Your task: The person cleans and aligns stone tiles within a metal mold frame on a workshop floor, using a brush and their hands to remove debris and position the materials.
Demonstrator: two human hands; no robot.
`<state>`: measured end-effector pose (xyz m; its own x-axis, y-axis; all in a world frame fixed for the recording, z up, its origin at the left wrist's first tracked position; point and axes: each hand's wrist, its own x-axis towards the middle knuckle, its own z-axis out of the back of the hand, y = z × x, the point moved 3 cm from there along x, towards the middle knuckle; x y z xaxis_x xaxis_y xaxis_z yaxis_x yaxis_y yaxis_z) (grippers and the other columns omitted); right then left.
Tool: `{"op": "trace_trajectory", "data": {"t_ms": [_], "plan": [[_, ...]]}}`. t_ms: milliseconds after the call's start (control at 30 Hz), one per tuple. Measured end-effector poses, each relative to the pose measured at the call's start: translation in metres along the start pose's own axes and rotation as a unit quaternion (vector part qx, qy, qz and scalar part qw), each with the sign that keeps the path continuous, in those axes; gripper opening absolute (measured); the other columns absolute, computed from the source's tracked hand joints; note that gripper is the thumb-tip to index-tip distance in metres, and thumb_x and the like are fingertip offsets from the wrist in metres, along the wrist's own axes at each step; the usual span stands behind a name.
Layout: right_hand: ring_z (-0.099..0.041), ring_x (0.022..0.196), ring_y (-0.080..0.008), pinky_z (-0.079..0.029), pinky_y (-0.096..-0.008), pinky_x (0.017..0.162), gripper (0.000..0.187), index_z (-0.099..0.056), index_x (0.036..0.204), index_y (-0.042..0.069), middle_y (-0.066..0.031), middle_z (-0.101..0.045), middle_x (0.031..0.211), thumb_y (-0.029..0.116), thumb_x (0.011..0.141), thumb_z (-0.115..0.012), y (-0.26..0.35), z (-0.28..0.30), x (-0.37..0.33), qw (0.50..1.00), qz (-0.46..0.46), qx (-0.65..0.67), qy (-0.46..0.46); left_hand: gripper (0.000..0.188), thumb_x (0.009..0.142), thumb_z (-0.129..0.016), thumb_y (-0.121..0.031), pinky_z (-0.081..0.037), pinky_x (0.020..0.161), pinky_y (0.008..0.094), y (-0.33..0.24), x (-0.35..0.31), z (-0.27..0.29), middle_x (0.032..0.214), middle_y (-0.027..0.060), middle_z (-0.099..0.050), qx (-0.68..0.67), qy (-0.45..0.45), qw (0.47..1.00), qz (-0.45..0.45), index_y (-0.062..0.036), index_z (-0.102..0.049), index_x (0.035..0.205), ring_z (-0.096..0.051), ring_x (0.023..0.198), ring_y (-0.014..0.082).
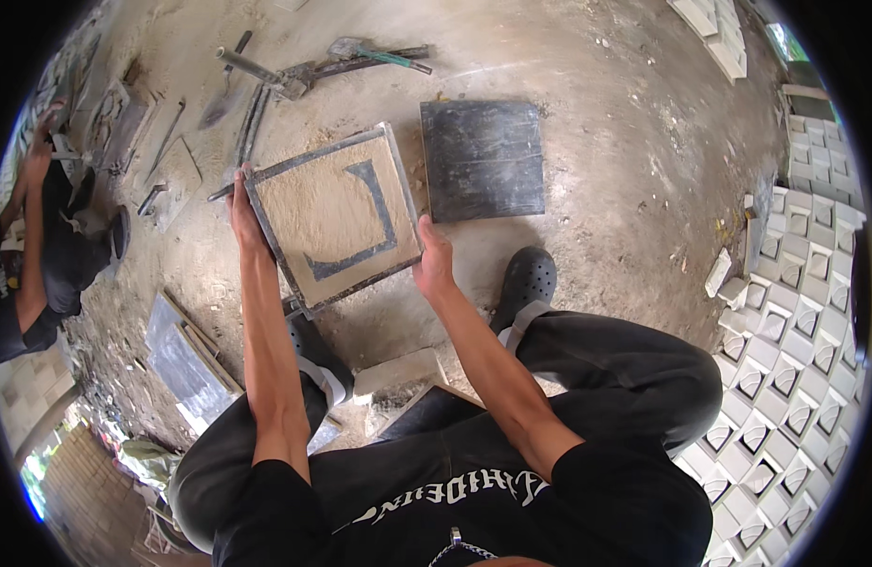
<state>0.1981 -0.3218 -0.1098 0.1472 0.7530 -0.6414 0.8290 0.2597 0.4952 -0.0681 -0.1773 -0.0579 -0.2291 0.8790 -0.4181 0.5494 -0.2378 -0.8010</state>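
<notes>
Held above the concrete floor [587,113], a square metal mould [334,217] filled with tan sand is gripped at opposite edges, left hand [245,213] and right hand [434,260] curled closed on its frame. Just beyond lies a dark square plate [481,159], then scattered tools [304,71].

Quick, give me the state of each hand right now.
Left hand: closed on the left edge of the square mould frame.
Right hand: closed on the frame's right edge.
</notes>
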Motion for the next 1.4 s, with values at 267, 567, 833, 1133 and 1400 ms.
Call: {"op": "trace_trajectory", "data": {"t_ms": [267,567,833,1133,1400], "plan": [[-0.061,0.088,-0.0139,-0.047,-0.0275,0.08,0.034,-0.064,0.106,-0.007,-0.007,-0.066,0.1,0.024,0.093,-0.061,0.03,0.01,0.016,0.996,0.068,-0.024,-0.048,0.041,0.089,-0.067,-0.027,-0.049,0.082,0.0296,0.015,0.011,-0.033,0.11,0.0091,-0.061,0.052,-0.068,0.994,-0.067,-0.0032,-0.047,0.116,-0.059,0.097,0.0155],[-0.058,0.087,-0.0107,-0.045,-0.025,0.078,0.037,-0.066,0.103,-0.008,-0.0048,-0.066,0.097,0.028,0.093,-0.061,0.063,0.035,0.054,0.983,0.114,-0.11,-0.092,0.026,0.085,-0.072,-0.023,-0.046,0.076,0.0272,0.019,-0.001,-0.113,0.096,0.0031,-0.062,0.085,-0.068,0.988,-0.112,-0.0071,-0.055,0.096,-0.057,0.087,0.0108],[-0.062,0.086,-0.0197,-0.046,-0.0302,0.077,0.032,-0.071,0.093,-0.001,-0.0146,-0.067,0.091,0.03,0.088,-0.064,0.092,0.037,0.05,0.868,0.223,-0.422,-0.138,0.028,0.083,-0.074,-0.019,-0.047,0.073,0.0251,0.018,-0.003,-0.145,0.095,0.0049,-0.064,0.136,-0.068,0.975,-0.16,-0.0041,-0.055,0.098,-0.059,0.083,0.0116],[-0.063,0.083,-0.0327,-0.047,-0.0391,0.076,0.038,-0.07,0.08,0.002,-0.0176,-0.066,0.083,0.037,0.088,-0.059,0.12,0.045,0.062,0.802,0.223,-0.53,-0.16,0.048,0.078,-0.078,-0.012,-0.042,0.089,0.0299,0.041,0.009,-0.192,0.11,0.0119,-0.056,0.133,-0.023,0.957,-0.258,0.0026,-0.047,0.112,-0.053,0.101,0.0181],[-0.063,0.083,-0.0302,-0.046,-0.0365,0.077,0.042,-0.068,0.094,0.001,-0.0162,-0.068,0.092,0.04,0.089,-0.054,0.155,0.011,0.036,0.804,0.09,-0.577,-0.115,0.06,0.072,-0.083,-0.024,-0.04,0.093,0.0346,0.039,0.002,-0.193,0.113,0.0141,-0.058,0.238,-0.09,0.94,-0.226,0.0026,-0.049,0.115,-0.054,0.105,0.0238]]}}
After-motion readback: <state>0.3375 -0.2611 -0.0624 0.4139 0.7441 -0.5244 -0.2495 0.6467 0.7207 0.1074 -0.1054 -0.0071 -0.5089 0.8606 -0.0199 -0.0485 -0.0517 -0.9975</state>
